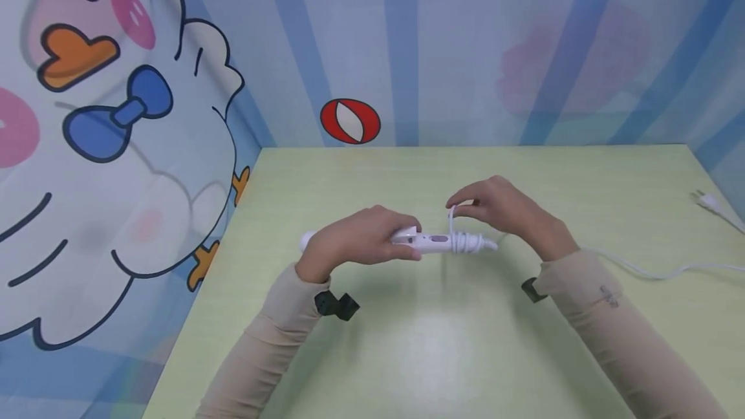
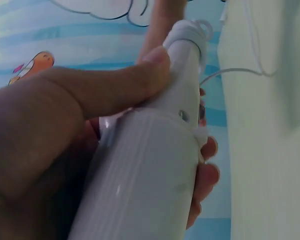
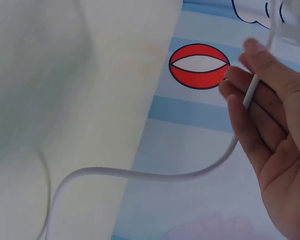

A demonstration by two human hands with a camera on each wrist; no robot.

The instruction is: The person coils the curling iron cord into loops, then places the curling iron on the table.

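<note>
My left hand (image 1: 372, 235) grips a white curling iron (image 1: 427, 243) around its body, held sideways above the table. In the left wrist view, the thumb lies along the white curling iron (image 2: 145, 165) and fingertips show on its far side. Several loops of white cord (image 1: 465, 242) are wound around the handle's right end. Just above those loops, my right hand (image 1: 500, 205) pinches a raised stretch of the cord between thumb and fingers. In the right wrist view, the cord (image 3: 190, 175) runs across that hand's fingers and curves down toward the table. The curling iron's left part is mostly hidden by my left hand.
A pale green table (image 1: 407, 354) lies beneath both hands. More cord (image 1: 658, 275) trails across its right side, and a two-pin plug (image 1: 709, 202) rests near the right edge. Behind stands a blue striped backdrop with a printed red ball (image 1: 334, 123) and a cartoon bird (image 1: 174, 141).
</note>
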